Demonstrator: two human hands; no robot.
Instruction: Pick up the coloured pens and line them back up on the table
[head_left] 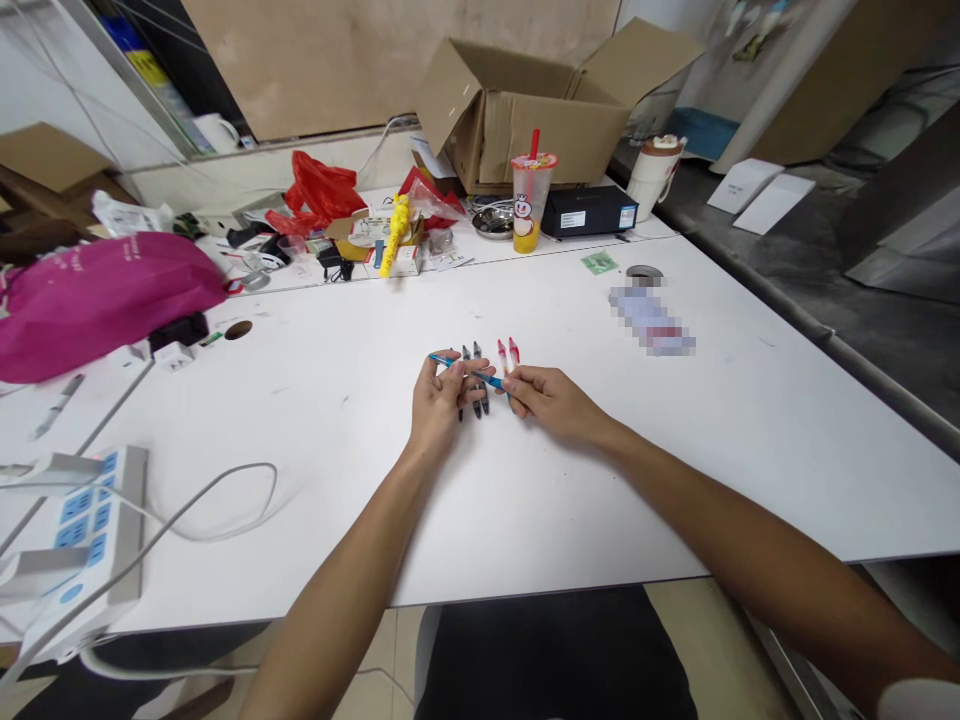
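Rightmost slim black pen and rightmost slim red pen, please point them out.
Rightmost slim black pen (484, 402), head view, on its lower part.
Rightmost slim red pen (514, 351), head view, on its upper part.

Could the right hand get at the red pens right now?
Probably yes: the red pens lie close by the right hand, far ends uncovered, though it holds a blue pen.

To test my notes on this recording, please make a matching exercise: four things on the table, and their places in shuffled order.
1. black pens
2. red pens
3. drink cup
4. bag

A. in front of the open box
B. partly hidden by the right hand
C. at the far left
D. partly hidden by the left hand

1-D, 2-B, 3-A, 4-C
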